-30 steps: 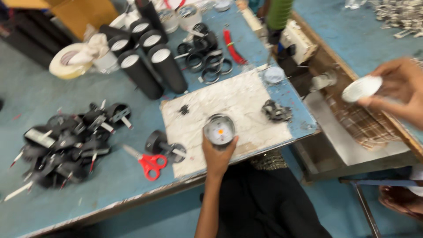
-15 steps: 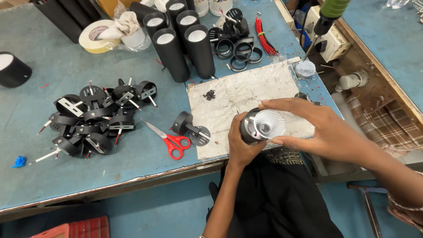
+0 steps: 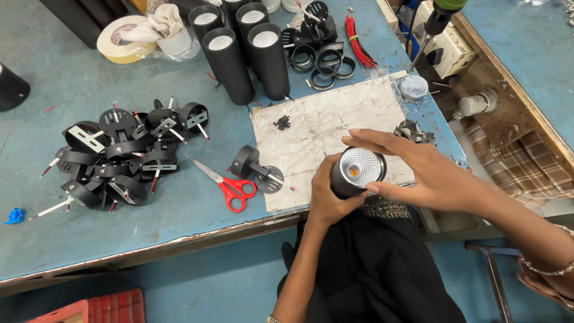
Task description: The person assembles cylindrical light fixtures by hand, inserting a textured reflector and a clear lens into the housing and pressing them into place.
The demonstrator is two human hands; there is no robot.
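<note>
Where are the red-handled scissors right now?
In the head view, the red-handled scissors lie on the blue table, left of the left hand, between the pile of black brackets and the white paper sheet.
</note>
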